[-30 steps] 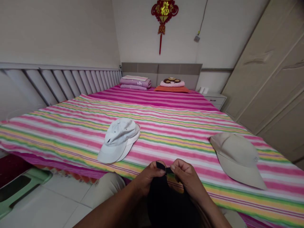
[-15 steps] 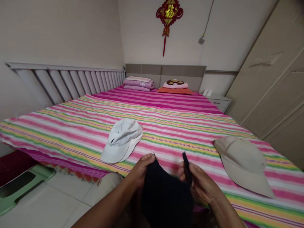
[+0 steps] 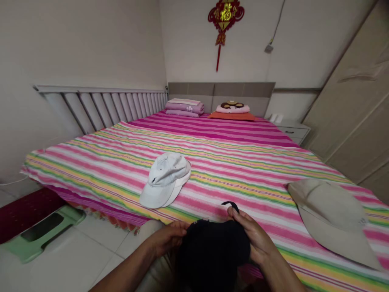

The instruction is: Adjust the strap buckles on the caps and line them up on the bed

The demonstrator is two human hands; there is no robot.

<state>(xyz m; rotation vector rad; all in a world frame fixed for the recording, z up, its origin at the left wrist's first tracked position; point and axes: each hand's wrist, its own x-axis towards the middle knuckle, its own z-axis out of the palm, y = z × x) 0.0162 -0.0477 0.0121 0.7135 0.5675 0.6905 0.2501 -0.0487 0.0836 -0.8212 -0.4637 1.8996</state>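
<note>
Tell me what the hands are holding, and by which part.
A black cap: the right hand grips it beside the back strap, and the left hand holds its opposite edge.

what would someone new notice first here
The bright pink, yellow and green striped bedspread fills most of the view, with a white cap and a beige cap lying on it. A red and gold knotted ornament hangs on the wall above the headboard. At the bottom, the left hand and right hand hold a black cap.
</note>
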